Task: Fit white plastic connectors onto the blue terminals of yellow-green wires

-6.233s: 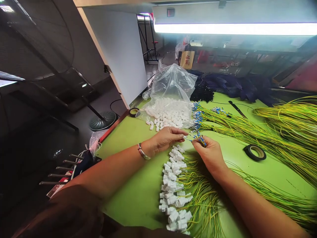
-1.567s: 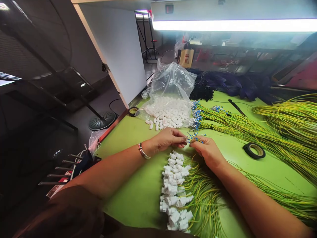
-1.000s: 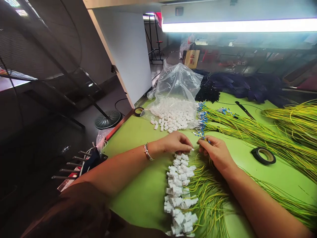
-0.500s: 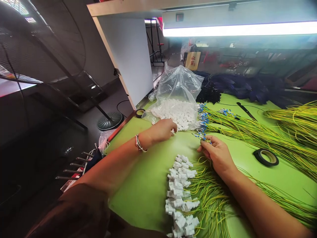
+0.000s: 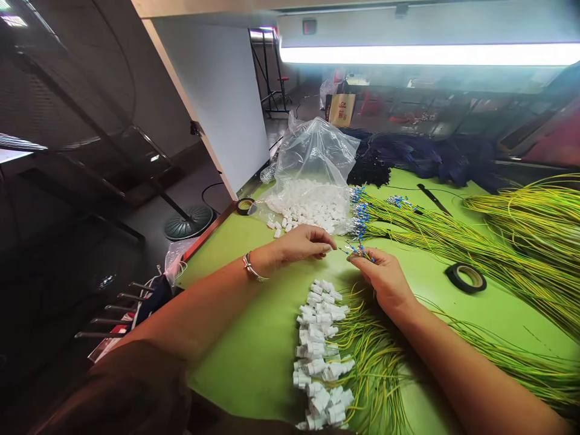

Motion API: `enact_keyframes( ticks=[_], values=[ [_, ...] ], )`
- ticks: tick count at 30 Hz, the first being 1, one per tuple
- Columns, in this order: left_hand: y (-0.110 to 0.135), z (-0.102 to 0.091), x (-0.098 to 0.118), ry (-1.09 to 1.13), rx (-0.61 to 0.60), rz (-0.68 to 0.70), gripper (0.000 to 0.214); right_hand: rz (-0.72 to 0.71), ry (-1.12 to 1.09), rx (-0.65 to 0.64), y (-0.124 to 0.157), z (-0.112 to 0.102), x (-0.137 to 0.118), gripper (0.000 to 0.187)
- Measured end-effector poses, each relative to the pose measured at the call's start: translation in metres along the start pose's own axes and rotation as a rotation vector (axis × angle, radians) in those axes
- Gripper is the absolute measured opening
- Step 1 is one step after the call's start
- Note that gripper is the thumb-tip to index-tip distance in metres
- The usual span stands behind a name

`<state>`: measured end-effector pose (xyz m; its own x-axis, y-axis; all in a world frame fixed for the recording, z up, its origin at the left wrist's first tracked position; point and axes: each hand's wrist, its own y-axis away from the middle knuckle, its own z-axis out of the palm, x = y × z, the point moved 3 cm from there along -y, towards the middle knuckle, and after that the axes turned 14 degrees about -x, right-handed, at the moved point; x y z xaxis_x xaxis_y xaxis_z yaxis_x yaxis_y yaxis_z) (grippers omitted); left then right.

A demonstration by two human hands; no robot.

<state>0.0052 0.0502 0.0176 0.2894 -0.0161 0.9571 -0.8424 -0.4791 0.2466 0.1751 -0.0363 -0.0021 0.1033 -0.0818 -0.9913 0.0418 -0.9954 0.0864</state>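
My left hand (image 5: 304, 243) is closed in a pinch above the green tabletop, its fingertips just left of the wire ends. A small white connector housing, mostly hidden, shows at those fingertips. My right hand (image 5: 383, 275) grips a few yellow-green wires whose blue-sleeved metal terminals (image 5: 357, 249) stick out past the thumb and fingers. Below the hands, white connector housings (image 5: 317, 344) lie in a column, with yellow-green wires (image 5: 376, 356) running from them to the right. Behind my left hand, loose white housings (image 5: 312, 205) spill from a clear plastic bag (image 5: 317, 148).
Long bundles of yellow-green wire (image 5: 453, 241) cover the right side. Black tape rolls lie at the right (image 5: 466, 278) and by the left edge (image 5: 245, 206). Dark cables (image 5: 417, 154) are heaped at the back. A lit tube (image 5: 426, 54) hangs overhead; a white panel (image 5: 217, 103) stands left.
My left hand has come away from the pile of housings toward my right hand, and their fingertips are closer together. The whole view has shifted slightly. My right hand keeps its wires.
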Motion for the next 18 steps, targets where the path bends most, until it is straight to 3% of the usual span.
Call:
enact_keyframes(
  ticks=[3,6,18],
  values=[
    [-0.003,0.009,-0.012,0.409,-0.038,-0.035,0.028,0.001,0.012,-0.004,0.000,-0.001,0.002,0.019],
    [-0.005,0.012,-0.016,0.567,-0.042,-0.021,0.032,0.004,0.033,0.000,-0.001,-0.002,0.006,0.017],
    [-0.004,0.012,-0.012,0.576,-0.033,-0.051,0.032,-0.091,0.239,0.025,0.002,-0.002,0.003,0.020]
  ],
)
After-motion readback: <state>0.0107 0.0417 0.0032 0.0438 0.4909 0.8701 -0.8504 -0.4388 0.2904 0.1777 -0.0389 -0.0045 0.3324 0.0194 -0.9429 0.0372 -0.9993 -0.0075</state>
